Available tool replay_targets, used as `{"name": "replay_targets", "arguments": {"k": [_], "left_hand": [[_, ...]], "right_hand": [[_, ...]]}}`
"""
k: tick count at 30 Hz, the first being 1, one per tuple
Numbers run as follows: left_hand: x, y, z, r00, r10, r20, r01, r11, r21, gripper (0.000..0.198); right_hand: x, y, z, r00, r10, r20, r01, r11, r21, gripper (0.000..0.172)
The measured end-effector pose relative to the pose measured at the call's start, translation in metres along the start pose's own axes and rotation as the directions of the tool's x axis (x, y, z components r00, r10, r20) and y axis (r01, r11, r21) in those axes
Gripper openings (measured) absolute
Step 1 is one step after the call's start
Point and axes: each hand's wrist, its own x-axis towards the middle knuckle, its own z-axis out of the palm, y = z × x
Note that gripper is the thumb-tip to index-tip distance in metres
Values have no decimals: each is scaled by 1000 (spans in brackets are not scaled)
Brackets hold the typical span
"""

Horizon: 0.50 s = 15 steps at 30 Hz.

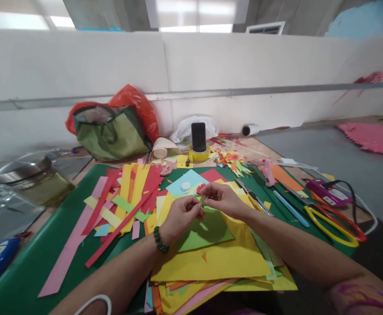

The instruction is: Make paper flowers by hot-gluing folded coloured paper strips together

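Note:
Just above a stack of coloured paper sheets (pixel 211 264), my two hands meet at a small paper flower (pixel 200 188) with a red head and a green lower part. My left hand (pixel 185 211), with a dark green bead bracelet (pixel 160 240) at the wrist, pinches near the green part. From the other side, my right hand (pixel 222 199) grips the flower with closed fingers. A green sheet (pixel 207 234) lies on the yellow paper directly under the hands. Fingers hide much of the flower. Behind it a small white round cap (pixel 185 186) rests on light blue paper (pixel 178 179).
Paper strips (pixel 126 205) spread over the green mat (pixel 70 218) at left, near a glass jar (pixel 30 179). Scissors (pixel 332 223), a utility knife (pixel 260 203), a glue gun (pixel 268 173) and a purple device (pixel 329 192) lie right. A phone (pixel 198 136) stands behind a yellow tape roll (pixel 200 155).

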Motion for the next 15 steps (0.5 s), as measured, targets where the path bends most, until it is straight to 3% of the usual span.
{"name": "replay_targets", "arguments": {"k": [10, 15], "left_hand": [[2, 3, -4, 993, -111, 43, 116, 984, -133, 47], [3, 3, -4, 991, -123, 56, 130, 983, -129, 49]], "right_hand": [[3, 0, -6, 996, 90, -3, -88, 986, 139, 34], [4, -2, -11, 996, 83, 38, -86, 993, 86, 34]]}}
